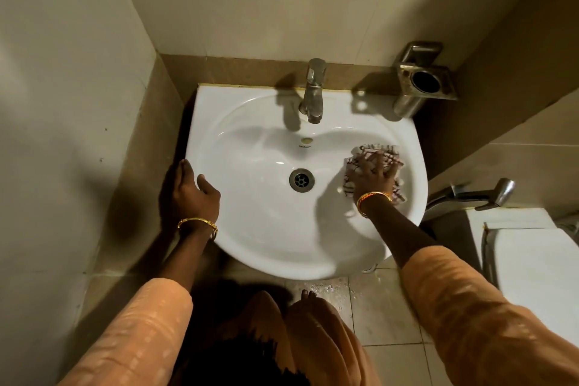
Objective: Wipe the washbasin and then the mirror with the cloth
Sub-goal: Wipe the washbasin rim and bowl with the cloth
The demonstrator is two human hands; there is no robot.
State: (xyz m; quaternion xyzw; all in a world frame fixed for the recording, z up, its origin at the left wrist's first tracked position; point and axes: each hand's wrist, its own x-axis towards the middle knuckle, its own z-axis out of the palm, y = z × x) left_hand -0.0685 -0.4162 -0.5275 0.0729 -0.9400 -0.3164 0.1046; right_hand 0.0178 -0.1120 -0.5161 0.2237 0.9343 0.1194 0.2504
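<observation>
A white washbasin [250, 229] hangs on the wall below me, with a metal drain [301, 180] in its middle and a steel tap [312, 94] at the back. My right hand [371, 174] lies flat, fingers spread, on a white cloth with dark red checks [380, 150], pressing it against the right inner slope of the bowl. My left hand [191, 189] grips the basin's left rim, thumb on top. No mirror is in view.
A steel tumbler holder [423, 78] is fixed to the wall at the back right corner. A hand sprayer [476, 194] hangs to the right, above a white toilet cistern [532, 254]. Walls close in on the left and back. Wet tiled floor [376, 307] lies below.
</observation>
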